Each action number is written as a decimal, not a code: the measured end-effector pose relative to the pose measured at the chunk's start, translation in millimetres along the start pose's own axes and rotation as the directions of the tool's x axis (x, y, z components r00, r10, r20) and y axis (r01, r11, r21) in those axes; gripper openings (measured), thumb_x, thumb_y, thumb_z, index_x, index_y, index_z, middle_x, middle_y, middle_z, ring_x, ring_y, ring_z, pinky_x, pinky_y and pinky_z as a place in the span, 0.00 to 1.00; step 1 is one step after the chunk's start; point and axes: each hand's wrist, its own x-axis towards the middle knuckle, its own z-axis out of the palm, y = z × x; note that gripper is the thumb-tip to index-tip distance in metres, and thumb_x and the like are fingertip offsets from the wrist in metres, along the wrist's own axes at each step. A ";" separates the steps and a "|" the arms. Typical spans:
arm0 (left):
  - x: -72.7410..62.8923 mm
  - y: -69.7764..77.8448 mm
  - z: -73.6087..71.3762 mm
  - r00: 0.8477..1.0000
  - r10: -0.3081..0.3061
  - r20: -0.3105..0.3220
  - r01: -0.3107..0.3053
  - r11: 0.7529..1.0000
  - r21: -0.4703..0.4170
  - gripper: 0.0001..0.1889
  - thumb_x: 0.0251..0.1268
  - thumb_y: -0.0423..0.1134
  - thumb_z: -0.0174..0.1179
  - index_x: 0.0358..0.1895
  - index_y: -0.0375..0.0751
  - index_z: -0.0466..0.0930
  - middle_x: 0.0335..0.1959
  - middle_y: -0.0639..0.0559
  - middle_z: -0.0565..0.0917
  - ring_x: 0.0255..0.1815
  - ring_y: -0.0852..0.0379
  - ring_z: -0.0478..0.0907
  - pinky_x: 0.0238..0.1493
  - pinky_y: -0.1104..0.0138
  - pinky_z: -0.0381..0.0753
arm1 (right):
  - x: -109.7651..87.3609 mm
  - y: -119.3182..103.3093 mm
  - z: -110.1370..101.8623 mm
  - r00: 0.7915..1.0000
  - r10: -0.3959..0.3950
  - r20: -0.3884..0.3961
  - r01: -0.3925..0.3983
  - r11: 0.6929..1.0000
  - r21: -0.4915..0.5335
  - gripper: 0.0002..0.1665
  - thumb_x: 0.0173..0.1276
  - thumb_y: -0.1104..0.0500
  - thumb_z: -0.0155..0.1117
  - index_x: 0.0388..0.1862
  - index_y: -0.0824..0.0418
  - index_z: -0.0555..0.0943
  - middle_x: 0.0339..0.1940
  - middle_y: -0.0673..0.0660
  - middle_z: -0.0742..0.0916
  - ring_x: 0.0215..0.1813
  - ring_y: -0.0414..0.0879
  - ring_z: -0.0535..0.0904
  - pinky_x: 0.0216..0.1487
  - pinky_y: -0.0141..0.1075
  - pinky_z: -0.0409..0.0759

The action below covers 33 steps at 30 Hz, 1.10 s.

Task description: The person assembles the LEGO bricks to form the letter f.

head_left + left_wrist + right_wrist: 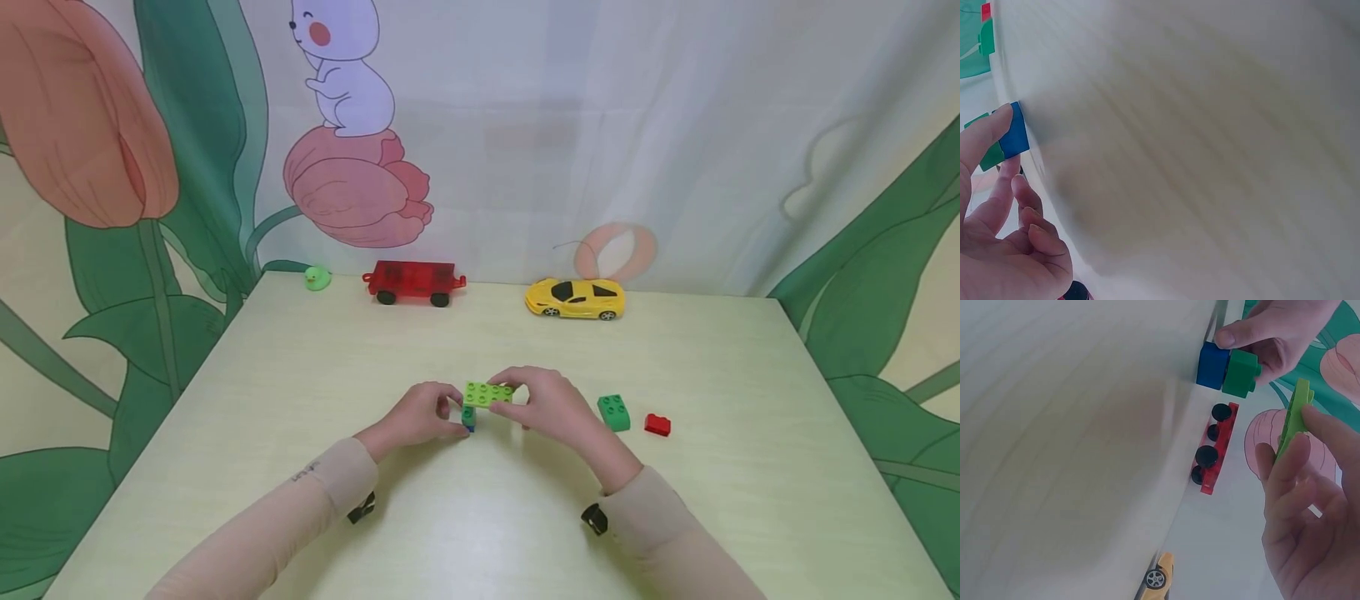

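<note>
Near the middle of the table, my left hand (416, 417) pinches a small stack between thumb and finger. In it, a green building block (1240, 374) sits on a blue building block (1212, 365). The left wrist view shows the thumb across the blue block (1015, 139), with the other fingers curled loosely below. My right hand (553, 406) holds a flat lime-green building plate (482, 393) by its right end, studs up. In the right wrist view, the plate (1294, 415) is apart from the stack and higher than it.
To the right of my right hand lie a green block (614, 413) and a small red block (657, 425). Along the back edge stand a green toy duck (317, 278), a red wagon (412, 279) and a yellow toy car (575, 299). Behind hangs a printed curtain (600, 125).
</note>
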 end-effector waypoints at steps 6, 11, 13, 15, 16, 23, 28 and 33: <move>-0.7 1.9 -1.7 1.000 0.008 0.004 -0.008 1.000 0.008 0.18 0.50 0.41 0.75 0.43 0.43 0.80 0.25 0.49 0.74 0.29 0.55 0.68 0.30 0.65 0.65 | 8.1 -0.5 9.3 1.000 0.002 0.022 -0.002 1.000 0.005 0.20 0.62 0.49 0.70 0.53 0.46 0.82 0.41 0.45 0.81 0.21 0.48 0.81 0.24 0.39 0.75; -1.3 2.4 -2.9 1.000 0.031 -0.001 -0.031 1.000 0.002 0.15 0.50 0.40 0.75 0.35 0.42 0.77 0.23 0.50 0.72 0.27 0.56 0.67 0.30 0.66 0.63 | 10.2 -3.1 14.9 0.999 0.013 0.036 -0.013 1.000 0.006 0.20 0.63 0.49 0.70 0.54 0.47 0.82 0.41 0.45 0.81 0.21 0.45 0.81 0.28 0.39 0.76; -1.6 2.3 -2.9 0.999 0.048 -0.002 -0.048 0.999 0.001 0.15 0.50 0.39 0.75 0.34 0.42 0.77 0.22 0.50 0.72 0.27 0.56 0.66 0.30 0.66 0.63 | 10.8 -3.4 17.2 0.999 0.019 0.041 -0.019 1.000 -0.004 0.20 0.63 0.48 0.69 0.54 0.47 0.82 0.41 0.45 0.81 0.21 0.43 0.80 0.28 0.39 0.76; -2.1 1.9 -2.8 0.998 0.066 -0.003 -0.066 0.998 0.004 0.14 0.50 0.39 0.75 0.34 0.42 0.77 0.23 0.51 0.72 0.27 0.57 0.66 0.29 0.66 0.63 | 11.3 -3.3 19.4 0.999 0.021 0.045 -0.020 1.000 -0.020 0.20 0.63 0.47 0.69 0.54 0.47 0.82 0.41 0.45 0.82 0.20 0.41 0.79 0.27 0.38 0.75; -2.2 1.5 -2.7 0.997 0.077 -0.004 -0.076 0.997 0.007 0.14 0.49 0.39 0.75 0.34 0.42 0.78 0.23 0.51 0.72 0.27 0.57 0.66 0.29 0.66 0.63 | 11.6 -3.2 20.3 0.999 0.016 0.046 -0.015 1.000 -0.027 0.20 0.63 0.47 0.69 0.54 0.47 0.82 0.42 0.45 0.82 0.19 0.41 0.79 0.27 0.38 0.75; -2.3 0.2 -2.1 0.994 0.110 -0.009 -0.110 0.994 0.016 0.16 0.48 0.39 0.76 0.39 0.41 0.81 0.24 0.49 0.75 0.27 0.57 0.67 0.29 0.66 0.65 | 11.2 -2.2 23.5 0.999 0.025 0.041 -0.023 0.999 -0.048 0.20 0.62 0.49 0.70 0.54 0.48 0.82 0.42 0.46 0.82 0.18 0.40 0.78 0.25 0.38 0.75; -2.6 0.2 -2.2 0.994 0.111 -0.014 -0.111 0.994 0.007 0.15 0.48 0.39 0.76 0.39 0.42 0.81 0.24 0.49 0.75 0.27 0.57 0.67 0.30 0.65 0.65 | 12.4 -1.8 24.9 0.999 0.033 0.042 -0.031 0.998 -0.053 0.20 0.62 0.49 0.70 0.54 0.48 0.83 0.42 0.46 0.82 0.18 0.41 0.78 0.25 0.38 0.75; -3.3 0.3 -2.0 0.993 0.116 -0.017 -0.116 0.993 0.003 0.15 0.49 0.38 0.75 0.39 0.42 0.81 0.23 0.51 0.74 0.27 0.57 0.67 0.30 0.65 0.65 | 14.3 -2.8 25.4 0.999 0.035 0.041 -0.032 0.997 -0.075 0.20 0.61 0.48 0.71 0.53 0.47 0.83 0.41 0.45 0.82 0.21 0.40 0.77 0.27 0.37 0.75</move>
